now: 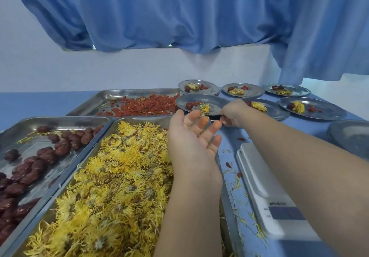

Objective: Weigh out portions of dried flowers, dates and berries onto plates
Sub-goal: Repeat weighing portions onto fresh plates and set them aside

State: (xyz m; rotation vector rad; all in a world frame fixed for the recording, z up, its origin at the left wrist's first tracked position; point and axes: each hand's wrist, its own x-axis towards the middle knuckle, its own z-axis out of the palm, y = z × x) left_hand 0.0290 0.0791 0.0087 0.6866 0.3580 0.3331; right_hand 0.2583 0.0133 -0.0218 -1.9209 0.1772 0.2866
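While right hand (232, 112) pinches shiny round plate (217, 101), left hand (191, 136) splayed

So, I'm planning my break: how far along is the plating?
Done: five filled plates sit at the back. In hand: the right hand grips the sixth plate by its rim; the left hand is open. Left: empty plates stacked at right.

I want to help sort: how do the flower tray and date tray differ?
The rectangular steel tray of yellow dried flowers is heaped full; the rectangular steel tray of dark red dates shows bare metal. The flowers are feathery, the dates wrinkly. Both are shiny, side by side.
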